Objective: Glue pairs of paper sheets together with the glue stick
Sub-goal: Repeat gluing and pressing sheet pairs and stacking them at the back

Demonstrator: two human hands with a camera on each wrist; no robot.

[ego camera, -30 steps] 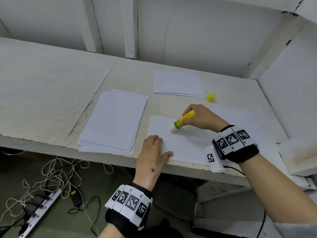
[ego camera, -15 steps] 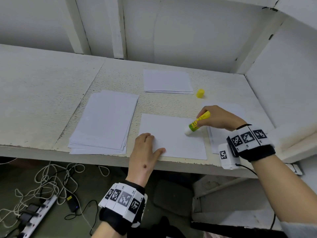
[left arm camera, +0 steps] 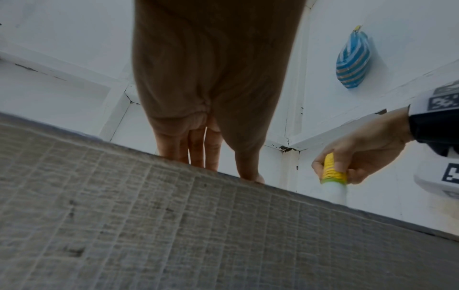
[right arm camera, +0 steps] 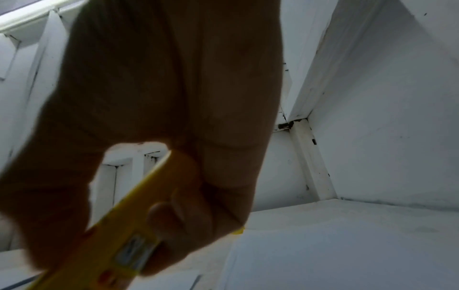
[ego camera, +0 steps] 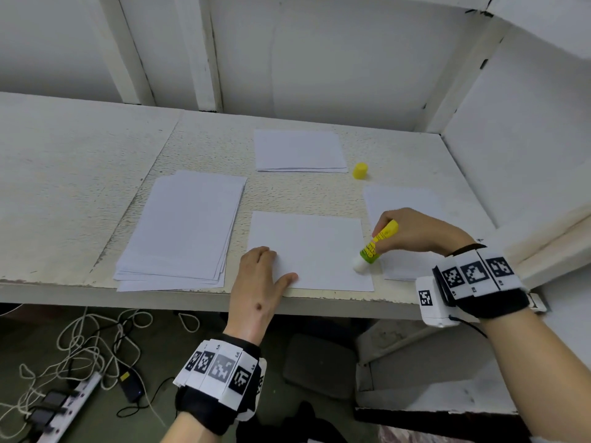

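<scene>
Head view: right hand [ego camera: 419, 231] grips a tilted yellow glue stick [ego camera: 377, 243], its white tip on the near right corner of the middle paper sheet [ego camera: 310, 247].
The left hand [ego camera: 259, 282] lies flat with straight fingers, pressing that sheet's near left corner at the table [ego camera: 80, 174] edge. A yellow cap [ego camera: 360, 171] stands behind, beside a far paper stack [ego camera: 299, 150]; a larger stack [ego camera: 185, 228] lies left.

Open bench [ego camera: 80, 174] lies left of the paper stack [ego camera: 182, 228]. Bare strips run between the stack, the near sheet [ego camera: 316, 251] and the far sheets [ego camera: 299, 150]. The yellow cap [ego camera: 360, 171] stands beside those; walls [ego camera: 518, 129] close the back and right.
</scene>
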